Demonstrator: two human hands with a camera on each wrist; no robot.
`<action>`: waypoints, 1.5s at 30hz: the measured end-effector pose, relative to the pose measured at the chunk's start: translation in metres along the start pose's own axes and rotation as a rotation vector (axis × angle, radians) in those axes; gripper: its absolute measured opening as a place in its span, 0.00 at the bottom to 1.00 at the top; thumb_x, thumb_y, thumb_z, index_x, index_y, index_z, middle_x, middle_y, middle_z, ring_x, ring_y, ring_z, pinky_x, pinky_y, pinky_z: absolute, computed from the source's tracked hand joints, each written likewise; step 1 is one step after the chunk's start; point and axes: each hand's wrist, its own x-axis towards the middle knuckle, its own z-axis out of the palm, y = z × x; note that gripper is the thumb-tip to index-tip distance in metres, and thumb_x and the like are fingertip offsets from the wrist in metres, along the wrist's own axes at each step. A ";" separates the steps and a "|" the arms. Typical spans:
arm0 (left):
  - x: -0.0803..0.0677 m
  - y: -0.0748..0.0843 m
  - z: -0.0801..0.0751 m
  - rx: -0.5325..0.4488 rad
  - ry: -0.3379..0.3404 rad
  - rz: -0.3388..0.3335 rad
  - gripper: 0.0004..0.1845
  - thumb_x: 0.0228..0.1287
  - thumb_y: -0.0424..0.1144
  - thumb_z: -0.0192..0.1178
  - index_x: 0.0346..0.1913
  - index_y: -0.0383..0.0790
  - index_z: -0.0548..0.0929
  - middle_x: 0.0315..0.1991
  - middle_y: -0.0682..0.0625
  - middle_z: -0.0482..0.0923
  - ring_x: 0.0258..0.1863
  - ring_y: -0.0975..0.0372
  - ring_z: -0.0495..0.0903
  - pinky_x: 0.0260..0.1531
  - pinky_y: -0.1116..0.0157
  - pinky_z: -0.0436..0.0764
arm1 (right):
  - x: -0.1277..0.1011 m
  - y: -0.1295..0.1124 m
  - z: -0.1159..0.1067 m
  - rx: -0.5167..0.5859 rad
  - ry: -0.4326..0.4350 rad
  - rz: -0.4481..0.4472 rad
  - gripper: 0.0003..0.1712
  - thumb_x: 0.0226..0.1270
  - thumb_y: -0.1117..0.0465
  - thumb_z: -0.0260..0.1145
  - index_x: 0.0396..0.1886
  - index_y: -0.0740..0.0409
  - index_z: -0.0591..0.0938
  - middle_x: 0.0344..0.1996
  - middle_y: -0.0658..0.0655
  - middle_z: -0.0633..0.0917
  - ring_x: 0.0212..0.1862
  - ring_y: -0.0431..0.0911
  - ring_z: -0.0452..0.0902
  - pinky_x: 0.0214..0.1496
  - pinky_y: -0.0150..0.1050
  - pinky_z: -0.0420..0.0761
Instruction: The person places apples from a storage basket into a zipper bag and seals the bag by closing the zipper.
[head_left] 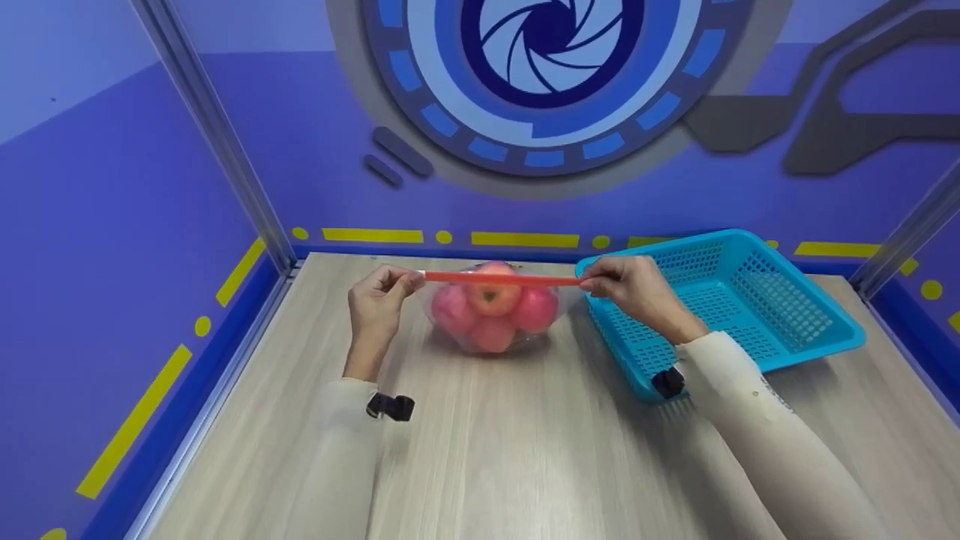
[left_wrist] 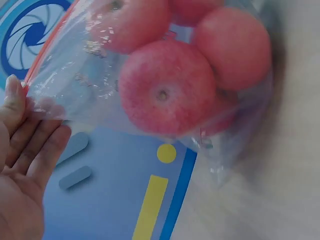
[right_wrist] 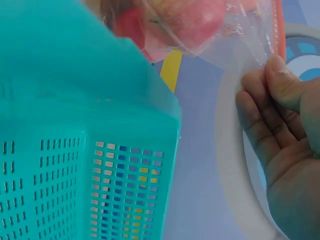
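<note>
A clear zip bag (left_wrist: 95, 95) with a red strip (head_left: 502, 278) along its top edge hangs between my two hands. Several red apples (head_left: 491, 300) fill its lower part, close over the wooden table. My left hand (head_left: 379, 304) pinches the left end of the red strip between thumb and forefinger. At the opposite end, my right hand (head_left: 637, 292) pinches the strip's corner. The strip is stretched straight and nearly level. In the left wrist view an apple (left_wrist: 167, 87) shows its blossom end through the plastic.
A turquoise plastic basket (head_left: 832, 341) with perforated walls stands on the right of the table (head_left: 480, 450), under and beside my right forearm. Blue printed panels (head_left: 255, 135) with metal frame posts (head_left: 225, 127) close off the back and left side.
</note>
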 end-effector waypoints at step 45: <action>-0.051 0.020 0.001 -0.056 -0.213 -0.106 0.07 0.76 0.30 0.64 0.41 0.26 0.86 0.36 0.39 0.88 0.36 0.55 0.89 0.43 0.62 0.89 | -0.008 0.008 -0.008 0.000 -0.188 0.096 0.09 0.76 0.62 0.72 0.51 0.58 0.90 0.45 0.56 0.88 0.45 0.54 0.82 0.49 0.47 0.88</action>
